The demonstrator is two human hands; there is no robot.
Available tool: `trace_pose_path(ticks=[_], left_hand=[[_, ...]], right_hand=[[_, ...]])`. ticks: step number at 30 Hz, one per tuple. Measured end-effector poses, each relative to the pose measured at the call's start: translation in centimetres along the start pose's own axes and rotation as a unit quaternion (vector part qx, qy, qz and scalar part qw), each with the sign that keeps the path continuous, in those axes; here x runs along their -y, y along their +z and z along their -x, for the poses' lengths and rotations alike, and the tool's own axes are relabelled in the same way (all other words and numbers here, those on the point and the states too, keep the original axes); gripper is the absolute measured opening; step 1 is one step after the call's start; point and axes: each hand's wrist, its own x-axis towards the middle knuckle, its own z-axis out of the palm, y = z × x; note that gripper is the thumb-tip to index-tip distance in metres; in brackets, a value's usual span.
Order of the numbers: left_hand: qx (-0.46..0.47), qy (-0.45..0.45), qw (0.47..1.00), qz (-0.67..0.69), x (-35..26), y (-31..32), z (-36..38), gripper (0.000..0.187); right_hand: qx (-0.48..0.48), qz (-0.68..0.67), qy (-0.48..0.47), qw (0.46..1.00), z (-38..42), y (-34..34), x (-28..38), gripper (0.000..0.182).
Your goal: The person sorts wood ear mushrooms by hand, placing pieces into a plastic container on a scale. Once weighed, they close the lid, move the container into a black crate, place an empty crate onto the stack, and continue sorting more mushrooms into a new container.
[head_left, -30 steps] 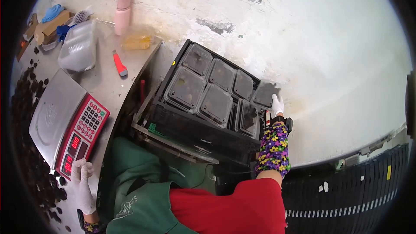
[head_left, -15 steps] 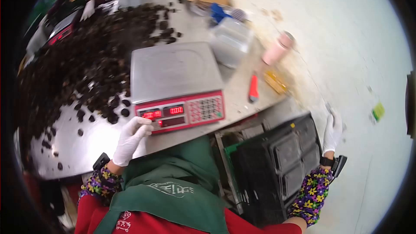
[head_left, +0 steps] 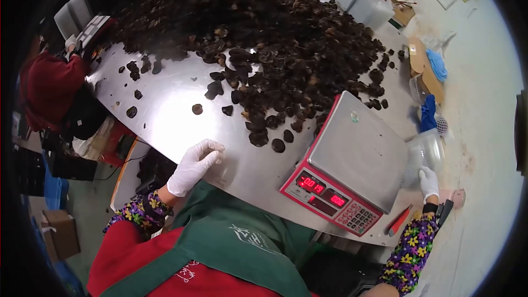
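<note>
My left hand (head_left: pixel 197 166), in a white glove, hovers over the bare front part of the metal table, its fingers curled together towards the thumb. Nothing shows in it. My right hand (head_left: pixel 428 182), also gloved, is at the near edge of a clear plastic container (head_left: pixel 426 151), with its fingers bent against it. Between my hands stands a red digital scale (head_left: pixel 360 151) with a bare grey plate and lit red digits. Dark brown, mushroom-like pieces (head_left: pixel 264 58) lie heaped beyond the scale and my left hand.
A red-handled tool (head_left: pixel 400 220) and a pink bottle (head_left: pixel 452 197) lie near my right wrist. Translucent tubs (head_left: pixel 364 3) and an open cardboard box (head_left: pixel 424 69) stand farther back. Another person in a red sleeve (head_left: pixel 52 80) is at the table's left side.
My view has turned left, so the scale now appears farther right. My right hand has come up from beside the black crate to the clear container. My left hand has left the scale's front.
</note>
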Motion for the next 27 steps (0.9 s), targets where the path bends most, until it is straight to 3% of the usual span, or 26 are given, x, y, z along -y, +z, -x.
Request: trace_pose_path(ticks=[2,5,8,10,11,13,14,16,17,19,22,24,27], left_hand=[[-0.014,0.001,1.000,-0.010,-0.8,-0.4,-0.8,0.018],[-0.010,0.019,0.999,-0.048,-2.0,-0.2,-3.2,0.019],[-0.016,0.042,0.995,-0.094,-3.0,1.2,-6.0,0.021],[0.011,0.151,0.971,-0.185,-3.8,2.1,-8.6,0.023],[0.012,0.150,0.971,-0.183,-3.8,2.6,-9.8,0.023],[-0.038,0.238,0.898,-0.367,-3.6,3.5,-12.5,0.030],[-0.036,0.238,0.899,-0.366,-3.3,4.1,-14.0,0.030],[-0.134,0.368,0.755,-0.526,-2.5,5.0,-16.7,0.034],[-0.132,0.367,0.756,-0.525,-2.0,5.3,-17.5,0.034],[-0.097,0.344,0.727,-0.586,-1.3,5.6,-18.6,0.035],[-0.021,0.312,0.770,-0.556,-1.1,5.5,-18.6,0.027],[-0.022,0.353,0.765,-0.539,-0.9,5.5,-16.2,0.027],[-0.034,0.349,0.786,-0.510,-1.3,5.1,-11.5,0.031]], right_hand=[[0.002,-0.005,-0.009,1.000,-0.2,-0.2,-0.3,0.029],[0.027,0.005,0.077,0.997,0.8,-1.5,1.1,0.028],[-0.010,-0.017,0.092,0.996,1.0,-1.3,0.9,0.025],[-0.058,0.000,0.081,0.995,1.4,-0.8,0.3,0.022],[-0.057,0.002,0.082,0.995,1.5,-1.1,0.2,0.022],[-0.072,0.015,0.142,0.987,2.1,-2.4,2.3,0.021],[-0.072,0.017,0.144,0.987,2.1,-2.4,1.3,0.021],[-0.185,-0.118,0.035,0.975,2.0,-2.3,-0.1,0.020],[-0.183,-0.118,0.036,0.975,2.4,-2.7,-0.3,0.020],[-0.293,-0.080,0.072,0.950,3.8,-5.2,3.7,0.015],[-0.300,-0.163,-0.011,0.940,8.5,-5.6,13.4,0.008],[-0.297,-0.146,-0.066,0.941,12.1,-3.9,20.1,0.006],[-0.265,-0.038,-0.177,0.947,16.1,-0.8,25.2,0.009]])
